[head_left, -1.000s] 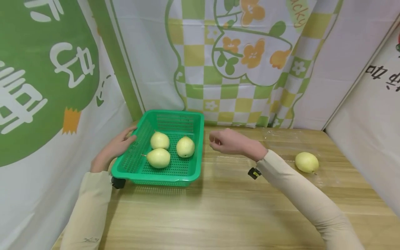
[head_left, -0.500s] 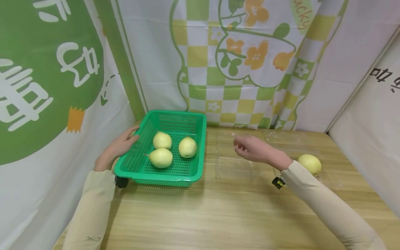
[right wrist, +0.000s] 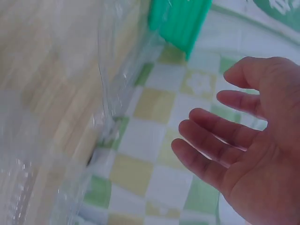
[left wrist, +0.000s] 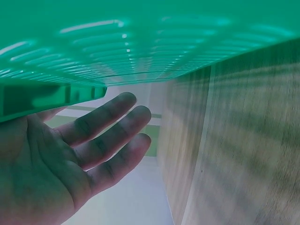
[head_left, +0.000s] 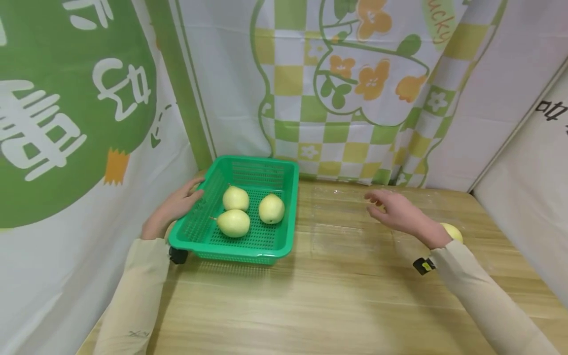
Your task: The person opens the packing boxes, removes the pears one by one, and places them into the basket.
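Three pale yellow pears (head_left: 233, 223) lie in the green plastic basket (head_left: 290, 217) in the head view. My left hand (head_left: 176, 203) rests at the basket's left rim, its thumb over the edge. In the left wrist view three fingers (left wrist: 110, 159) reach out loosely below the rim, outside the slotted wall. My right hand (head_left: 397, 212), fingers loosely bent and holding nothing, hovers over the clear plastic packaging (head_left: 339, 236) to the basket's right. Another pear (head_left: 453, 232) shows behind the right wrist, mostly hidden.
The wooden table (head_left: 266, 310) runs toward me in front of the basket. A green and yellow checked cloth (head_left: 341, 133) hangs along the back. Printed white sheets stand close on the left (head_left: 57, 256) and right.
My right hand has moved right, away from the basket and over the clear plastic, its fingers loosening. The right arm now covers most of the lone pear. The left hand stays at the rim.
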